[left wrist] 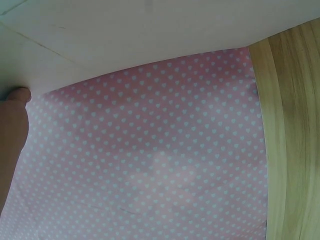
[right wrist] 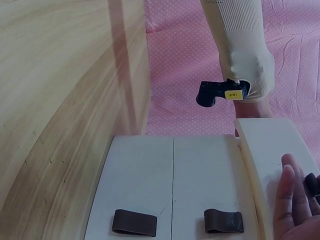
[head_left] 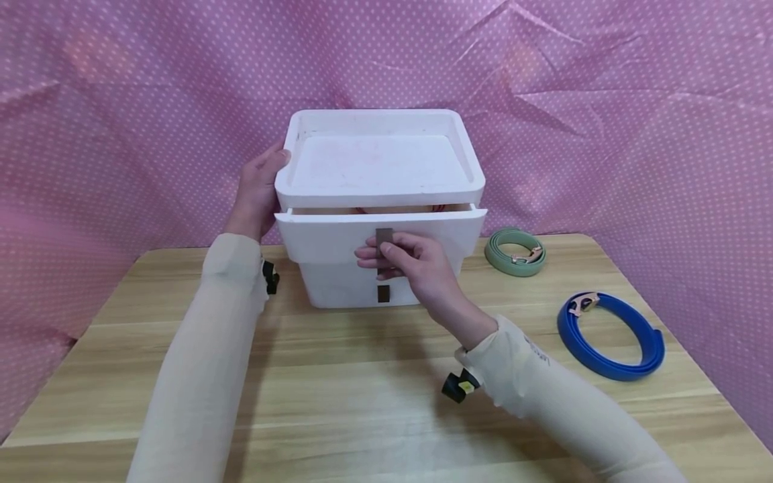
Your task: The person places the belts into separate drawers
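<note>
White drawer (head_left: 326,238) ajar: right hand (head_left: 419,258) pinches its tab (head_left: 384,236), left hand (head_left: 258,188) braces the cabinet (head_left: 386,200) beside it, finger curl unclear; likely mid-opening, needs steady pull.

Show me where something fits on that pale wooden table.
Bare wood lies before the white rectangular drawer box, between the cream sleeves, and outside the left one. Crowded: right, around a green coiled belt and blue coiled belt.

White is being shown by the drawer unit (head_left: 332,241), dark brown by its pull tabs (right wrist: 134,223), green by one belt (head_left: 513,268), blue by the other belt (head_left: 569,332). Pink with pale hearts is being carried by the cloth (left wrist: 150,140), tan wood grain by the worktop (head_left: 338,402), cream by the sleeves (head_left: 199,342).
</note>
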The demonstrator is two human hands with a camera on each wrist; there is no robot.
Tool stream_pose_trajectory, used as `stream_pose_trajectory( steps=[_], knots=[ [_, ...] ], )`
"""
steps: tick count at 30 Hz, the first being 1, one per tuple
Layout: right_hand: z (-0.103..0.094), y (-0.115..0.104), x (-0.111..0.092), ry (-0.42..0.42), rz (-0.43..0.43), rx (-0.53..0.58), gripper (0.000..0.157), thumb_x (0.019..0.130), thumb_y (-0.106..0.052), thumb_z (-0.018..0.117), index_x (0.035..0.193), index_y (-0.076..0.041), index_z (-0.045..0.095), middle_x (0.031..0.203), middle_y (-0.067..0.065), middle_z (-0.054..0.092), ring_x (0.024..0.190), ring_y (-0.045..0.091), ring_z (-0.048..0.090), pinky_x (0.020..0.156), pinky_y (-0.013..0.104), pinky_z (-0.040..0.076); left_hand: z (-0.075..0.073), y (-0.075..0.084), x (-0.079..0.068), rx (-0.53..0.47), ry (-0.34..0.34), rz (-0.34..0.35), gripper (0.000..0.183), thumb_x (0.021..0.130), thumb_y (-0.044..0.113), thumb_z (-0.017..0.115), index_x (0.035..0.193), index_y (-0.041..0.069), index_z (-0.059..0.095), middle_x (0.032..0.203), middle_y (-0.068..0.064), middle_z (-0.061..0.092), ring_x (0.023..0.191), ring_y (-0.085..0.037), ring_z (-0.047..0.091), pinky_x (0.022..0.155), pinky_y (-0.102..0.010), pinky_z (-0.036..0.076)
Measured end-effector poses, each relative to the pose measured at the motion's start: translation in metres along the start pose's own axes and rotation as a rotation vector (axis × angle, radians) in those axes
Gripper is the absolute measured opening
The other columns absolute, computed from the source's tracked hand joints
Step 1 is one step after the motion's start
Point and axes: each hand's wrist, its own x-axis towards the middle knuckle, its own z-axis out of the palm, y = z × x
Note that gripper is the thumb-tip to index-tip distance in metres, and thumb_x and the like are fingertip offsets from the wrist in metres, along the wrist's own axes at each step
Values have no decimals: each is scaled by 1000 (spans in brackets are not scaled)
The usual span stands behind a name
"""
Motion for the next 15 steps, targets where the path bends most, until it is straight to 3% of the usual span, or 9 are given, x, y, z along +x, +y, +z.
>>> stream_pose_trajectory(
  steps=[15],
  knots=[
    [-1,-2,0,-3,13,-2,25,103,-10,49,116,8,61,112,16,70,102,27,68,78,38,58,2,0,-3,-3,-7,-6,48,99,33,56,145,26,49,145,-5,50,126,-25,52,104,-37,45]
  ],
)
